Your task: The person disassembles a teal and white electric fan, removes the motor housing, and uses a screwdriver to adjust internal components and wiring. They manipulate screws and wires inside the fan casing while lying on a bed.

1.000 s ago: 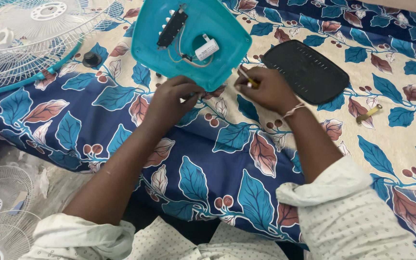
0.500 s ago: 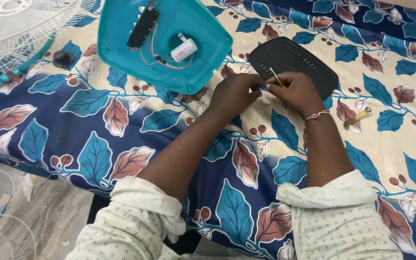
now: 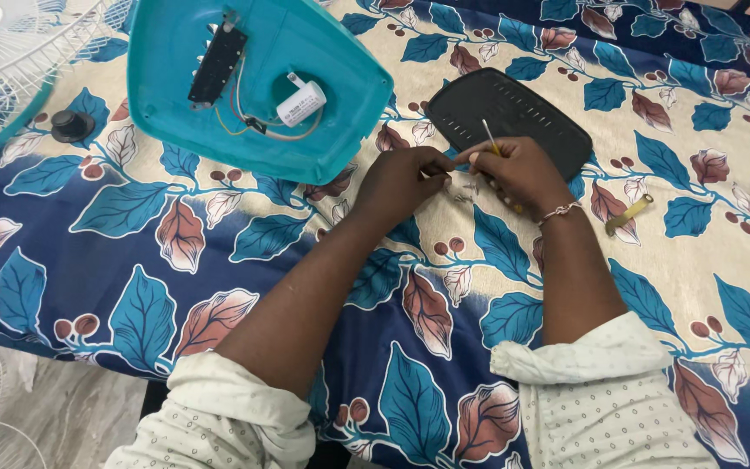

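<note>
Fingertips of the left hand (image 3: 403,178) and right hand (image 3: 514,169) meet over small screws (image 3: 464,193) on the leaf-print cloth (image 3: 219,260). The right hand grips a thin screwdriver (image 3: 489,136); the left pinches something too small to identify. Just beyond lies a black vented cover (image 3: 514,117); further left, a teal fan base (image 3: 262,82). A brass piece (image 3: 628,214) lies right.

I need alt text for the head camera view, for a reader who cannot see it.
Two hands, left hand and right hand, meet over a leaf-patterned cloth; the right holds a thin tool. Behind them lie an open teal housing with wires and a black cover.
</note>
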